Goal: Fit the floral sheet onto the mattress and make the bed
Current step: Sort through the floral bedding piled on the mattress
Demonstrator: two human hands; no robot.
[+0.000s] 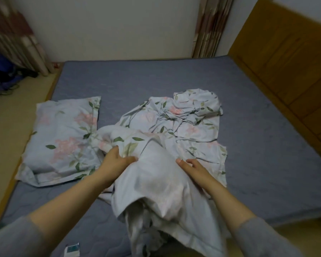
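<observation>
The floral sheet (183, 123), pale blue with pink flowers and green leaves, lies bunched in the middle of the bare blue-grey mattress (267, 138). Part of it is lifted toward me and hangs over the near edge, plain side out. My left hand (117, 160) grips a fold of the sheet on its left side. On the right side, my right hand (191, 166) touches the cloth with loosely bent fingers; I cannot see whether it grips the fabric.
A pillow (61, 141) in a matching floral case lies on the mattress at the left. A wooden headboard (289, 58) runs along the right. Curtains (209, 26) hang at the back, dark bags (2, 75) sit on the floor far left, and a small box (72, 249) lies by the near edge.
</observation>
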